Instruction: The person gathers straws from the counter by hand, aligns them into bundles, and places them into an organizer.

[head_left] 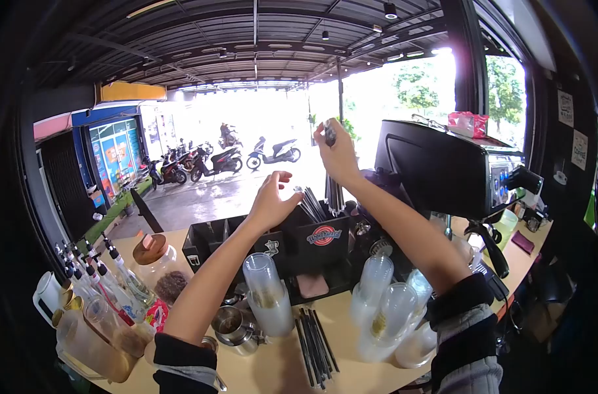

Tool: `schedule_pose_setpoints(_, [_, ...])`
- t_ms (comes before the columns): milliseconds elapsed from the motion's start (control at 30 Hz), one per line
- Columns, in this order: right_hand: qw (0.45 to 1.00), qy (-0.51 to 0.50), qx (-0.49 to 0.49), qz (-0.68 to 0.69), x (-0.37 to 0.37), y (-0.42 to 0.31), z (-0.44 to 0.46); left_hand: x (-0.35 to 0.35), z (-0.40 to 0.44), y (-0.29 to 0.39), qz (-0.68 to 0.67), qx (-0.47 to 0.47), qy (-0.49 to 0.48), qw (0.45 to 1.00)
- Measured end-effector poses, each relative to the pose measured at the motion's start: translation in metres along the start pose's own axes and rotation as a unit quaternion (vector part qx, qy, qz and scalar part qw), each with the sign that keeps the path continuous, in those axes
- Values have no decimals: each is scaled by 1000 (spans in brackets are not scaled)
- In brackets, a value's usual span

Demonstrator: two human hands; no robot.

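My right hand point(340, 157) is raised and closed around a bundle of black straws point(335, 197). Their dark upper ends show between the fingers, and the lower part stands over the black organizer point(282, 249). To its left, my left hand point(272, 202) has curved fingers held apart, thumb close to other dark straws point(312, 205) leaning in the organizer. Whether the thumb touches them I cannot tell. Below, on the counter, lies a loose row of black straws point(316, 348).
Stacked clear cups point(269, 299) and more cups point(384, 315) flank the counter straws. A metal pitcher point(234, 331), a lidded jar point(161, 266) and pump bottles point(118, 276) stand left. At right is a black coffee machine point(437, 171). Motorbikes point(217, 163) are parked outside.
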State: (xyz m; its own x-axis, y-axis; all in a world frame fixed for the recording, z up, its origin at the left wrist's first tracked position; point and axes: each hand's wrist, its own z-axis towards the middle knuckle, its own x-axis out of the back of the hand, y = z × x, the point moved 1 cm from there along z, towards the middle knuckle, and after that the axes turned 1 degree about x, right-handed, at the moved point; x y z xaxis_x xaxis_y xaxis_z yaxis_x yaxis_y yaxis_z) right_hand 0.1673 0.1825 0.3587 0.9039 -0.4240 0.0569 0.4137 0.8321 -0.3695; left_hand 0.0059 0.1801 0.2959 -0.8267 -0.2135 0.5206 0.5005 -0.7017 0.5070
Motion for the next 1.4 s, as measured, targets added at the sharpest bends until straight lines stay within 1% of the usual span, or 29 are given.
schedule_pose_setpoints(100, [999, -11, -9, 28, -19, 23, -7, -7, 15, -15, 39, 8, 4, 999])
schedule_pose_setpoints(133, [999, -34, -31, 27, -21, 27, -11, -10, 18, -21, 53, -4, 11, 999])
schedule_pose_setpoints(233, [997, -46, -60, 17, -29, 47, -23, -14, 24, -31, 83, -22, 18, 996])
schedule_pose_setpoints(300, [998, -40, -45, 7, -35, 64, -34, -16, 25, -32, 97, -31, 17, 995])
schedule_pose_setpoints(367, [996, -71, -51, -2, -38, 77, -47, -16, 27, -30, 107, -24, 5, 994])
schedule_pose_setpoints(400, [981, -133, -128, -57, -35, 74, -53, -15, 29, -33, 107, -24, 6, 994])
schedule_pose_setpoints(467, [980, -146, -124, -55, -39, 100, -75, -14, 31, -38, 107, -37, 18, 993])
schedule_pose_setpoints(500, [979, -158, -121, -52, -39, 101, -80, -12, 31, -39, 108, -36, 19, 993])
schedule_pose_setpoints(533, [969, -178, -163, -44, -38, 104, -81, -11, 31, -40, 113, -28, 17, 993])
schedule_pose_setpoints(567, [969, -180, -162, -44, -37, 105, -78, -9, 30, -40, 118, -19, 16, 993])
schedule_pose_setpoints(633, [944, -225, -211, -116, -34, 106, -72, -6, 28, -42, 118, -14, 14, 993])
schedule_pose_setpoints(667, [944, -224, -211, -115, -32, 106, -68, -5, 27, -43, 119, -10, 10, 993])
schedule_pose_setpoints(733, [910, -248, -330, 32, -25, 105, -64, -3, 25, -47, 118, -10, 11, 993])
schedule_pose_setpoints(767, [911, -248, -330, 31, -22, 103, -64, -2, 24, -48, 118, -10, 13, 993])
schedule_pose_setpoints(833, [908, -317, -274, -8, -18, 94, -64, 1, 23, -46, 117, 3, 3, 993])
schedule_pose_setpoints(867, [908, -318, -272, -8, -21, 95, -64, 4, 23, -45, 117, 17, -6, 993])
schedule_pose_setpoints(933, [904, -339, -248, -83, -29, 105, -64, 5, 23, -44, 121, 21, -6, 992])
schedule_pose_setpoints(1000, [910, -334, -232, -81, -38, 111, -60, 6, 22, -43, 127, 23, -4, 992])
schedule_pose_setpoints(1067, [916, -330, -214, -77, -47, 114, -56, 6, 21, -42, 120, 5, -11, 993])
schedule_pose_setpoints(1167, [917, -321, -236, -34, -54, 115, -54, 8, 16, -39, 110, -3, -14, 994])
schedule_pose_setpoints(1233, [885, -397, -243, -2, -56, 145, -51, 8, 14, -40, 119, -6, -20, 993])
schedule_pose_setpoints(1267, [911, -348, -218, -34, -59, 162, -56, 9, 12, -38, 130, -5, -28, 991])
schedule_pose_setpoints(1367, [902, -372, -217, -40, -42, 122, -54, 9, 11, -36, 156, -10, -49, 987])
schedule_pose_setpoints(1400, [902, -371, -216, -42, -39, 119, -56, 9, 10, -33, 179, -15, -50, 982])
